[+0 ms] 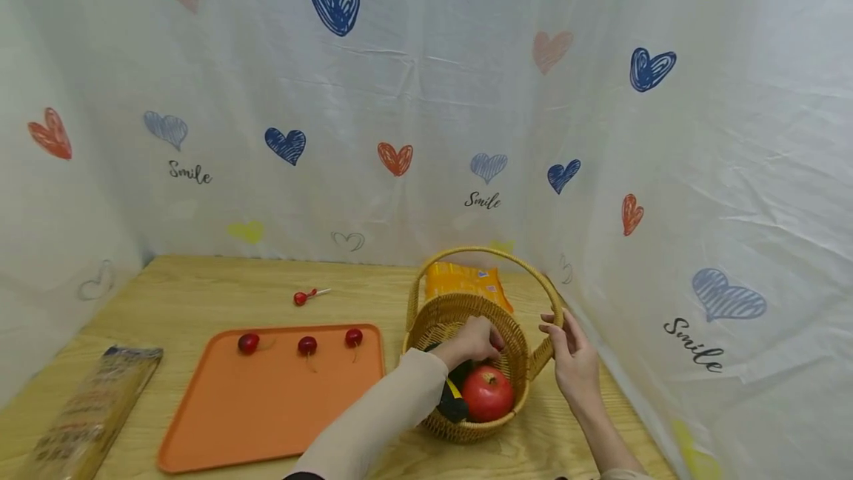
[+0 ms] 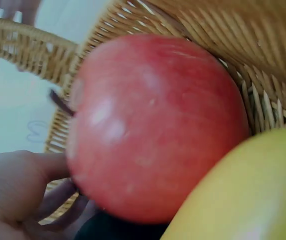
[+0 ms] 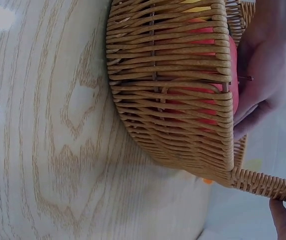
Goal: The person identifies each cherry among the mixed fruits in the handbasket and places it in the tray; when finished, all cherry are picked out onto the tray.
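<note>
1. The wicker basket [image 1: 460,432] stands on the tabletop [image 1: 233,284], right of the middle in the head view; directions below are as seen there, with 12 o'clock at the far side.
2. The left hand [image 1: 476,339] is down inside the basket, just beside the red apple [image 1: 489,393]; its fingertips are partly hidden, so I cannot tell whether it grasps anything.
3. The right hand [image 1: 578,365], at the basket's 3 o'clock, pinches the handle [image 3: 268,185] between thumb and fingers.
4. Inside the basket the apple lies towards 5 o'clock, with a dark piece [image 1: 453,410] at 7 o'clock; the left wrist view shows a smooth yellow thing [image 2: 253,195] against the apple.
5. An orange packet [image 1: 460,280] lies beyond the basket at 12 o'clock, a red lollipop [image 1: 301,298] at 10 o'clock.
6. At 9 o'clock is an orange tray [image 1: 266,413], bearing three cherries [image 1: 307,346] along its far edge; a long flat package [image 1: 93,413] lies at the tray's 9 o'clock.
</note>
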Demonstrator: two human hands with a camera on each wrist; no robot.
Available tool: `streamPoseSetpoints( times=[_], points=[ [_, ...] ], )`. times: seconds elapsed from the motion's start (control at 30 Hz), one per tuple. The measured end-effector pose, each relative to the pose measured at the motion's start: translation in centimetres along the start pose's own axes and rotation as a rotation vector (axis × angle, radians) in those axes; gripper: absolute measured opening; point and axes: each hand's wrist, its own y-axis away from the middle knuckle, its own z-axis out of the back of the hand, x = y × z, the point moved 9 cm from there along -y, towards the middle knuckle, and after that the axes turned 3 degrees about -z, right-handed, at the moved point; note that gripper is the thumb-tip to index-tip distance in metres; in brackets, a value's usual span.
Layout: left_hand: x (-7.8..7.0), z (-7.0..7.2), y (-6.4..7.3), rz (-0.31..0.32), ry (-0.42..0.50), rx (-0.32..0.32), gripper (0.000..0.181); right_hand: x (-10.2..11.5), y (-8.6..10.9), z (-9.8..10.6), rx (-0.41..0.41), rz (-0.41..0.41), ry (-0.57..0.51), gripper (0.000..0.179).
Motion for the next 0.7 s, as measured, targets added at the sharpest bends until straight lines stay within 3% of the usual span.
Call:
streamPoseSetpoints(
  times=[0.4, 0.7],
  points=[
    [0.9, 4.2, 2.6, -0.024, 0.188, -0.057, 0.014, 0.4, 0.0, 0.0, 0.021, 0.027, -0.005, 0.046],
    [1.5, 6.2, 5.5, -0.069, 0.262, -0.041, 0.019, 0.5, 0.3, -0.2, 0.03, 0.006, -0.007, 0.05]
  ],
)
